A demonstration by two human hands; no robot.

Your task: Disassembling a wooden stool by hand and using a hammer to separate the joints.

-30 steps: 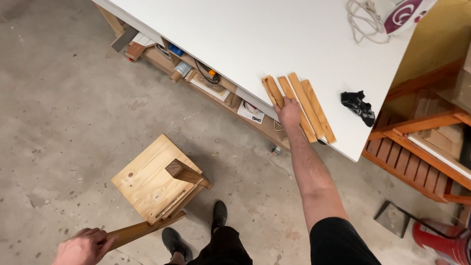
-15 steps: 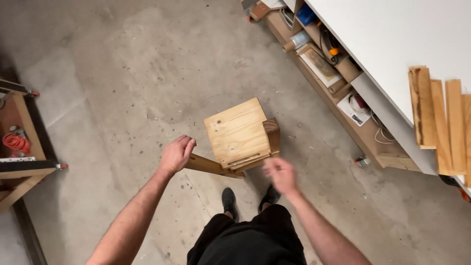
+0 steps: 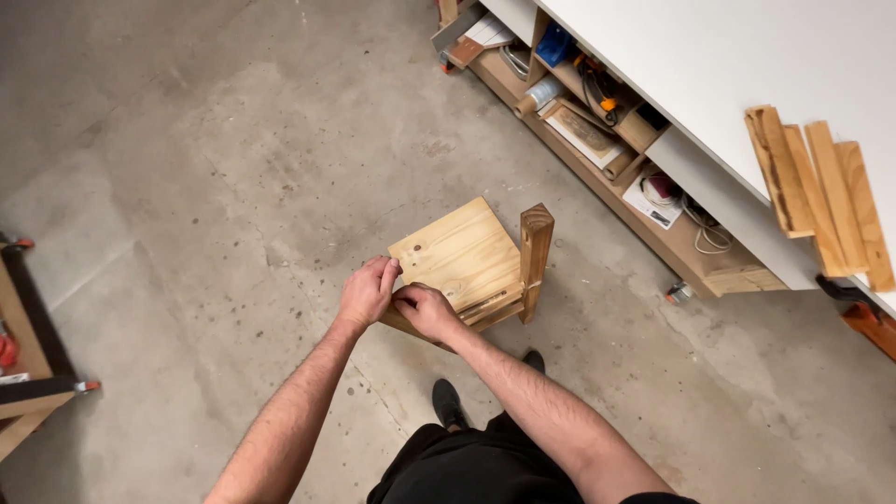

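Note:
A small wooden stool (image 3: 464, 254) made of pale planks lies tipped on the concrete floor, one leg (image 3: 536, 261) sticking up at its right side. My left hand (image 3: 367, 292) grips the near left corner of its square panel. My right hand (image 3: 425, 309) is closed on the lower edge just beside it, over another leg that runs under both hands. The two hands nearly touch.
A white workbench (image 3: 709, 75) runs along the upper right, with several wooden slats (image 3: 821, 191) on its edge and a shelf (image 3: 597, 121) of tools and boxes below. A wooden frame with a clamp (image 3: 37, 373) stands at the left. My shoes (image 3: 448, 401) are below the stool.
My right hand left the slats on the bench and came down to the stool. Both hands have closed on the stool's near edge, and the stool has turned.

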